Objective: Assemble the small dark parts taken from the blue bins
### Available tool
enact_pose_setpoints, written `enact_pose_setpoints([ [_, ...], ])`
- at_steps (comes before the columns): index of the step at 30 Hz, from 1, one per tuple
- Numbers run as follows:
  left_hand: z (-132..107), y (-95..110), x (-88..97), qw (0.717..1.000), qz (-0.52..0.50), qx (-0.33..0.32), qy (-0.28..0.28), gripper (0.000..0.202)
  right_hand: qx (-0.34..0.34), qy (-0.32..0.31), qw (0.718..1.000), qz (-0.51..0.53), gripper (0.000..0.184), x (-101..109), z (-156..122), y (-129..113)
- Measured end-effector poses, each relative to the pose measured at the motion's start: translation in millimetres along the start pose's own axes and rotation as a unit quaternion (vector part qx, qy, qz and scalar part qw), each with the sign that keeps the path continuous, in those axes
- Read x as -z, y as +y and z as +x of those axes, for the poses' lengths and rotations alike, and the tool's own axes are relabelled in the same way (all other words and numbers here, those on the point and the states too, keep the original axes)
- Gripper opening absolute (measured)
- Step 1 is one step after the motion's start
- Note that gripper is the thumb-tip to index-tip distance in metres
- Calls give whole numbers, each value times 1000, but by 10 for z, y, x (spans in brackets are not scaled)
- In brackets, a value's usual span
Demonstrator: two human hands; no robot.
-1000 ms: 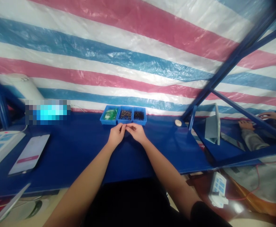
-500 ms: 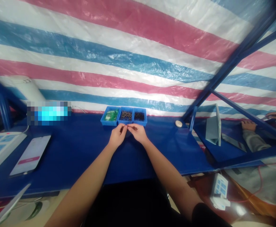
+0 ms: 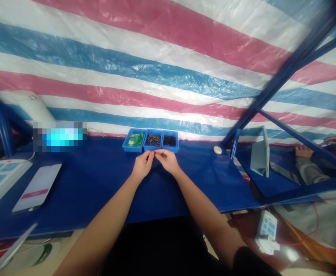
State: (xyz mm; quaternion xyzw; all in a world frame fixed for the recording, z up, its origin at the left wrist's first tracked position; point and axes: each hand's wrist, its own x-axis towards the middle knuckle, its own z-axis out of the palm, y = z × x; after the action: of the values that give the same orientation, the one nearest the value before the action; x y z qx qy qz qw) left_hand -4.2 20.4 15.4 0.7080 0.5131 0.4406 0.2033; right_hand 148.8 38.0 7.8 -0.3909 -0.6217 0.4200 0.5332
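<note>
My left hand (image 3: 142, 164) and my right hand (image 3: 168, 161) meet fingertip to fingertip over the blue table, both pinched closed. Whatever sits between the fingertips is too small to make out. Just beyond them stand three blue bins side by side. In the left bin (image 3: 129, 148) lies a green plastic packet (image 3: 135, 139). Small dark and brassy metal parts (image 3: 154, 140) fill the middle bin (image 3: 152, 148). Small black parts (image 3: 170, 141) lie in the right bin (image 3: 170, 148).
On the left are a phone (image 3: 38, 188) and a white power strip (image 3: 5, 180). A round cream object (image 3: 217, 150) lies at the right. Beyond the blue frame (image 3: 283, 82) are a tablet in a case (image 3: 260, 153) and another person's hands (image 3: 304, 151). A striped sheet (image 3: 156, 69) hangs behind.
Both hands stay nearly in place, with only slight finger movement at the fingertips. The bins have not moved.
</note>
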Motion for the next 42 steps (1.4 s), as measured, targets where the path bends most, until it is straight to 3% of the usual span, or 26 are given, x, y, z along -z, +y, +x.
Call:
enact_pose_setpoints([
  [5, -2, 26, 9, 1000, -16, 2, -1, 27, -2, 8, 1000, -3, 27, 5, -1, -13],
  [16, 7, 26, 11, 1000, 0, 9, 27, 39, -2, -18, 999, 27, 29, -41, -23, -15],
  [26, -4, 21, 3, 999, -43, 11, 7, 26, 6, 2, 1000, -6, 27, 3, -8, -6],
  [37, -4, 29, 7, 999, -29, 6, 14, 38, 15, -7, 1000, -12, 27, -29, -33, -58],
  [42, -7, 41, 18, 998, -63, 13, 1, 35, 16, 20, 999, -25, 26, -16, -23, -58],
])
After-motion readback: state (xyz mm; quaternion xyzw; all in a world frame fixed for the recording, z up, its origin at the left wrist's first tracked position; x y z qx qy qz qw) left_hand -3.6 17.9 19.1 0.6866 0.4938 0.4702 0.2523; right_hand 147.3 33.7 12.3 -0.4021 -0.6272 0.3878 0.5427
